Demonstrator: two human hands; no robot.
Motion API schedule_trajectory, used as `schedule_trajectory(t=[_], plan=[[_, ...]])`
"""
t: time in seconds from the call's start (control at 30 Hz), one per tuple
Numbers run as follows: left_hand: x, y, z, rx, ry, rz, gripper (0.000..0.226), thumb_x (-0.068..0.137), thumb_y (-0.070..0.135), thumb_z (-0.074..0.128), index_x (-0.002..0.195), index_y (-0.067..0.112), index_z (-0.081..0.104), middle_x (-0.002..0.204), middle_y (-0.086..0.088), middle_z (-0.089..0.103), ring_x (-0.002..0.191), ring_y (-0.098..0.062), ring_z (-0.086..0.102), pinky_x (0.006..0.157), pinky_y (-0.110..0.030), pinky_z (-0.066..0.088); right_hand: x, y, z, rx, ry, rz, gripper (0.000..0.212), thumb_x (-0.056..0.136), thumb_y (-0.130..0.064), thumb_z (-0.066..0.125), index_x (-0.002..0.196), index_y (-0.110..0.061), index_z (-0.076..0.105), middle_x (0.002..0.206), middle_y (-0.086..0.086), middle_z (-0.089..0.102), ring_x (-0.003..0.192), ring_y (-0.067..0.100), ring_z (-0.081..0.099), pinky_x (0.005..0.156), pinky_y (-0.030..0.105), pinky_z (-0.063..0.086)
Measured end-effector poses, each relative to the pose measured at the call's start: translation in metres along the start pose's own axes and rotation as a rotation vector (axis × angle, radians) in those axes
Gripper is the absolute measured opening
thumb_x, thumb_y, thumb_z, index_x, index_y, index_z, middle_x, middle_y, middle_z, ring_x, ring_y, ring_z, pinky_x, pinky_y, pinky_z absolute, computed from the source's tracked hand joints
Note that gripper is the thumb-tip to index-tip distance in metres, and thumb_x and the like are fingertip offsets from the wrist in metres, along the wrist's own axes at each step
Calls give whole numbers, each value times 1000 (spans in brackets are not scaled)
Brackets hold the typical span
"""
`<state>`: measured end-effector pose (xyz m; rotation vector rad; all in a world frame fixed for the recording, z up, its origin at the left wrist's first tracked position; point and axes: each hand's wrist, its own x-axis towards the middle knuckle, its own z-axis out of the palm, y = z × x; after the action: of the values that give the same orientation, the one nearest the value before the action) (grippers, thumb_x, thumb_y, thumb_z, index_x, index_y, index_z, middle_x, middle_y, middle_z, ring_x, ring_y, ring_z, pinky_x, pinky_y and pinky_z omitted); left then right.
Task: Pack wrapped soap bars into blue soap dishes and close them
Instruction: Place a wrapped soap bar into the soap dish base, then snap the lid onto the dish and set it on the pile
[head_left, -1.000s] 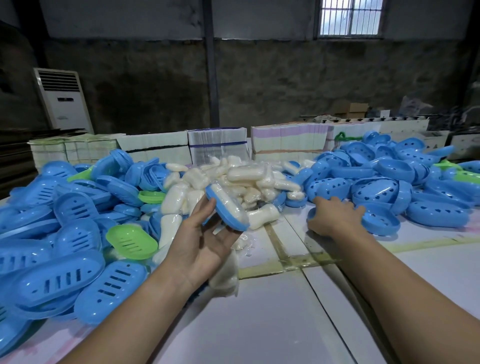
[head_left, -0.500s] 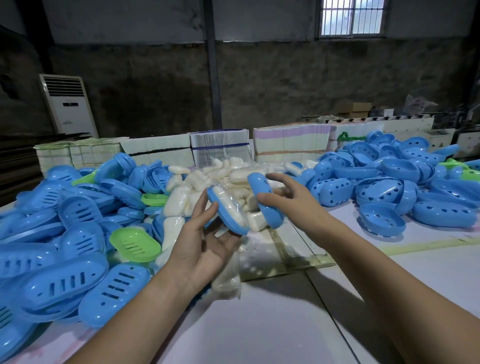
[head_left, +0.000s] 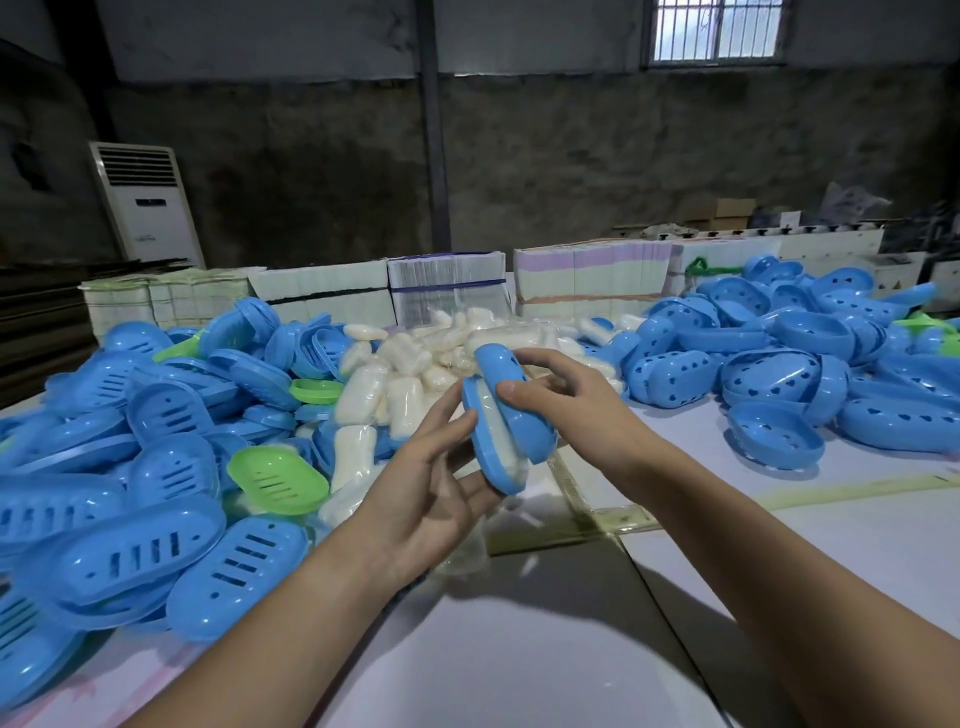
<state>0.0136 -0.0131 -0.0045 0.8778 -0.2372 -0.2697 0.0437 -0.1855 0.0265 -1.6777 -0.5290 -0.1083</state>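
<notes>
My left hand is palm up above the worktop, fingers curled round the underside of a blue tray that's tilted on its side. There's a wrapped soap sitting in it, white edge showing along the gap. My right hand has the lid pinched, thumb on the near side and fingers over the far side, and it's lying against the tray at a slant. It's touching along the top end, but I can't really tell if it's snapped on anywhere, the angle's bad.

Behind my hands is the soap pile, all the bars in clear wrap, heaped in the middle of the worktop. Left of it is a big heap of slotted trays, mostly blue with a green tray near the front and another green one further back. On the right is the lid heap, blue with little cut-out holes, and one lid lies apart from it, open side up, nearer me.

Along the far edge there are stacks of flat cartons, and against the back wall on the left stands a white air conditioner. Yellowish tape runs across the worktop just under my hands.
</notes>
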Motion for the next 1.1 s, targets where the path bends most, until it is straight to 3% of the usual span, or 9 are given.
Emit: schedule_trajectory(t=[0.07,0.2,0.3,0.43,0.57,0.7,0.93,1.1], plan=[[0,-1,-1,21,-1,-16,50,88,19,67,136,32,62,135,-11,65,116,-37,67,93,-45,55,0,-1,-1,-24,-3,20,45,68,-58,73,110,-48,62,87,-14,73,84,5,72,62,14,52],[1,2,-3,38,7,-6,48,89,17,65,135,30,62,134,-13,65,117,-40,66,104,-51,49,-1,0,-2,-75,-65,48,40,66,-58,75,104,-53,63,90,-7,74,87,8,72,70,19,54],[2,4,-3,14,1,15,50,87,15,66,135,29,62,133,-16,66,113,-42,67,100,-53,51,-1,1,-1,-79,-88,60,42,65,-61,75,104,-54,62,88,-10,74,87,7,72,77,24,53],[2,5,0,26,13,54,57,83,13,67,138,27,59,133,-17,65,108,-41,70,90,-51,58,-1,0,1,-79,-93,59,48,71,-53,75,116,-46,61,82,-14,73,85,6,72,75,23,51],[1,6,2,87,56,77,64,76,13,70,138,29,58,123,-18,71,105,-37,71,80,-47,62,-3,-4,1,-38,-89,102,47,77,-44,79,120,-36,60,93,-5,76,86,11,73,64,18,51],[1,6,2,142,84,98,63,78,16,70,138,28,56,121,-16,72,101,-37,73,82,-48,61,-4,-2,5,-1,-70,127,42,80,-42,76,119,-35,61,97,1,76,86,13,73,61,16,52],[0,5,2,91,112,107,63,77,12,70,137,27,57,113,-17,74,93,-31,76,66,-41,62,-4,5,12,8,-13,140,45,78,-44,77,118,-35,59,95,1,72,67,-1,68,51,9,45],[-2,10,0,159,96,143,58,87,8,67,141,28,55,118,-20,72,107,-34,71,73,-42,62,-4,4,14,34,-25,83,62,65,-52,79,121,-33,60,93,1,73,69,0,68,53,8,45]])
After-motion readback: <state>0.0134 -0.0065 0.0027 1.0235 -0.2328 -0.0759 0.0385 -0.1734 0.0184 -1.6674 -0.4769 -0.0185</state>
